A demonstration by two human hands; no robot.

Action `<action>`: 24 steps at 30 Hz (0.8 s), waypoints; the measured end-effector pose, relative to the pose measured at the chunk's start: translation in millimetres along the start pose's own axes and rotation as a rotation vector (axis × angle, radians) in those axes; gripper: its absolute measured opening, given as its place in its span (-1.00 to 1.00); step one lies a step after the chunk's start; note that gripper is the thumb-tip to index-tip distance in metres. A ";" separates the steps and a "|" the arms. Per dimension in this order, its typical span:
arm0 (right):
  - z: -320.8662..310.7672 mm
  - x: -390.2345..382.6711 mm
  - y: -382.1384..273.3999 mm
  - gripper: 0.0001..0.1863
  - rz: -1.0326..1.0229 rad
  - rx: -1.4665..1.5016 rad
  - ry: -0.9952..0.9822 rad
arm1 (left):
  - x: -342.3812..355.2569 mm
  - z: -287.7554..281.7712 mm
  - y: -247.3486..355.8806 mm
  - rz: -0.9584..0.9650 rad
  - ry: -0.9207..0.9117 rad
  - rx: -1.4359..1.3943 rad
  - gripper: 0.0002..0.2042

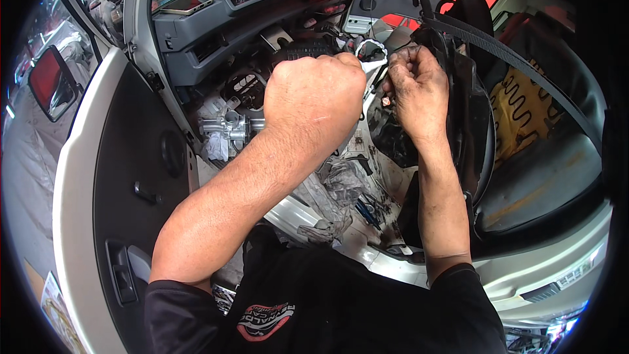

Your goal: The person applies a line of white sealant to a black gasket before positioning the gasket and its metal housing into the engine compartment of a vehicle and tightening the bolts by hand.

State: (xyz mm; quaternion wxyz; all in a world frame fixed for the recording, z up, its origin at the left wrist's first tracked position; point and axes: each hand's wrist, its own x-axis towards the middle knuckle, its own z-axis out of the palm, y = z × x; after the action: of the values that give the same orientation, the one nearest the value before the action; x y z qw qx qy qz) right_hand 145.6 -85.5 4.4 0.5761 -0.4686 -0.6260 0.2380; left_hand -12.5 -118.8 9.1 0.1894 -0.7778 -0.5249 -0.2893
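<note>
My left hand (318, 88) is closed in a fist over the open area between the dashboard and the seats. Its fingers curl away from view, so what they hold is hidden. Just beyond its knuckles runs a white strip or cable (373, 64), stretching across the gap toward my right hand (417, 88). The dirt-smudged fingers of that hand are pinched together at the strip's far end; what lies between the fingertips is too small to make out. Below them hangs a small reddish round end piece (386, 101).
A silver metal housing (230, 126) sits left of my left forearm. Crumpled grey cloth (337, 183) and a blue-handled tool (368, 213) lie on the floor. A seat belt (517, 59) crosses at right, by a seat with bare springs (517, 118). The open door (124, 190) stands left.
</note>
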 end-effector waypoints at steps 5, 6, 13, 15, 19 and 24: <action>1.5 0.8 0.6 -0.86 -0.010 -0.032 0.015 | -3.2 5.3 -0.1 0.002 -0.008 0.009 -0.91; 1.9 0.7 1.2 -0.86 -0.009 -0.033 0.013 | -3.9 6.2 -0.5 0.004 -0.007 0.004 -0.91; 2.3 1.4 0.8 -0.86 -0.033 -0.031 0.014 | -6.3 7.2 0.6 -0.056 -0.087 -0.008 -0.77; 1.8 1.2 1.5 -0.87 -0.055 -0.051 0.018 | -7.5 8.7 0.7 -0.060 -0.099 -0.024 -0.78; 0.3 3.5 5.7 -0.87 -0.066 -0.036 0.017 | -9.4 8.1 1.3 -0.062 -0.135 -0.039 -0.78; 2.1 3.3 6.2 -0.87 -0.051 -0.003 0.022 | -12.4 8.9 0.4 -0.061 -0.170 -0.059 -0.79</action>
State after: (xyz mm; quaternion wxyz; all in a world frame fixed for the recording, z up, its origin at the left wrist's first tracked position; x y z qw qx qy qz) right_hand 146.0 -79.4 0.4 0.5883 -0.4559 -0.6315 0.2174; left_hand -13.4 -122.4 -5.7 0.1124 -0.7885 -0.5537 -0.2429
